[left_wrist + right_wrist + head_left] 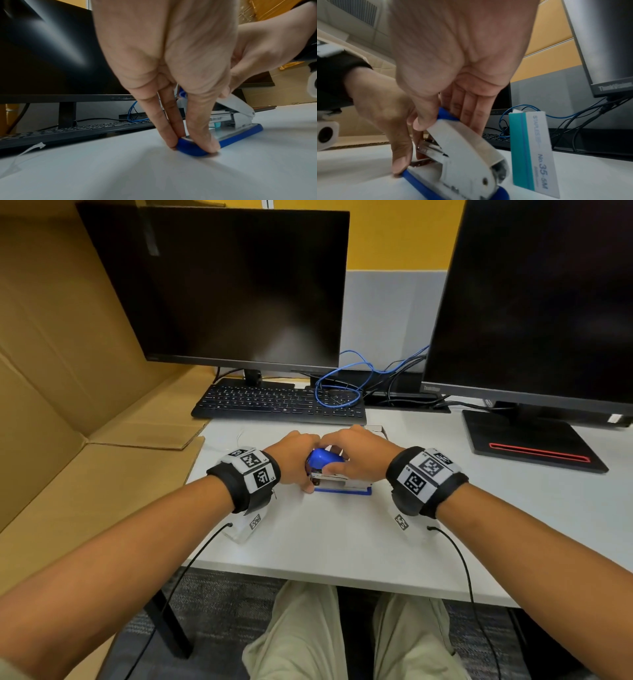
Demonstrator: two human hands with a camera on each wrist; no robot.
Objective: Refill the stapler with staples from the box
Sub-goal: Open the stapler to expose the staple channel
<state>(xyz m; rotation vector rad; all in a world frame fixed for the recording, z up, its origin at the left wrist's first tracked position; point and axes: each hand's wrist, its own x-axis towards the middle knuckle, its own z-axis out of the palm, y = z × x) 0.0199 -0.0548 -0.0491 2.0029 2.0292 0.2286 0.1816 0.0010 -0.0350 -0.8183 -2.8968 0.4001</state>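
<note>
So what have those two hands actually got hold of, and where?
The stapler: the left hand pinches the front end of its blue base, and the right hand grips the raised top arm near its blue tip.

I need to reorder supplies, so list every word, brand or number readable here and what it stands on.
"STAPLES" on the staple box, along its side.
"No.35-5M" on the same box, lower down; the smaller print beside it is too blurred.
"ThinkVision" on the right monitor bezel, blurred.
Lettering on the stapler side: unreadable.
Wristband markers: patterns, their small print unreadable.
</note>
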